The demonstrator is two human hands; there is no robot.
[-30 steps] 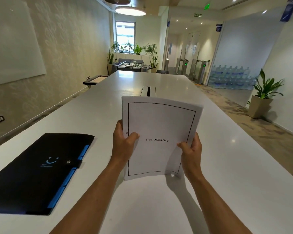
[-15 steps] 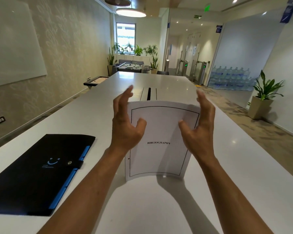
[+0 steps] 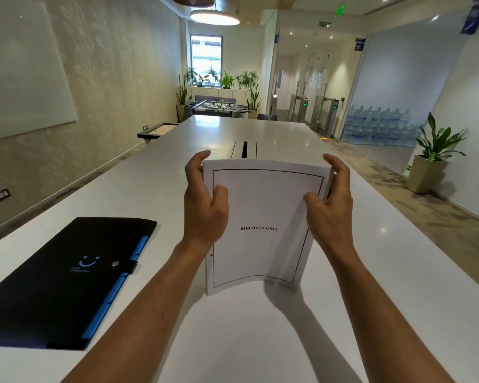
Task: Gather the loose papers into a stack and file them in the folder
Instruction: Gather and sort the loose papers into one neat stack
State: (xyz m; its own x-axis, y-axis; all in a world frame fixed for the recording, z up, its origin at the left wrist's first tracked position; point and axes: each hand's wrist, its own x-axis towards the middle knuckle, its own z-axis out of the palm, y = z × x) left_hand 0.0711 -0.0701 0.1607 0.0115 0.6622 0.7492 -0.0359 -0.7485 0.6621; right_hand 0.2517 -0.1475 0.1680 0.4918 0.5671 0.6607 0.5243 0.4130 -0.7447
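To the left of the hands, well apart from them, a black folder (image 3: pixel 64 283) lies flat on the table. It has a blue strip down its right edge, a small smile mark on the cover, and a strap with a snap button that is done up. Nothing lies between the folder and the hands. Just past the fingertips there is a dark slot (image 3: pixel 244 149) in the tabletop.

The white table (image 3: pixel 371 272) is long and shiny and runs far away from the hands. Beyond its far end stands a table football game (image 3: pixel 216 105) with green plants around it and a bright window behind. On the wall to the left hangs a whiteboard (image 3: pixel 22 70). To the right of the hands are a potted plant (image 3: pixel 433 156) on the floor and, further back, a pile of big water bottles (image 3: pixel 379 124).

The stack of papers (image 3: pixel 263 230) stands up on its bottom edge on the table, right between the two hands. The top sheet has a black frame and the word BIBLIOGRAPHY. It bends a little. The left hand (image 3: pixel 203 200) is closed on the left side of the stack, thumb in front and fingers curled behind. The right hand (image 3: pixel 329 200) is closed on the right side the same way.
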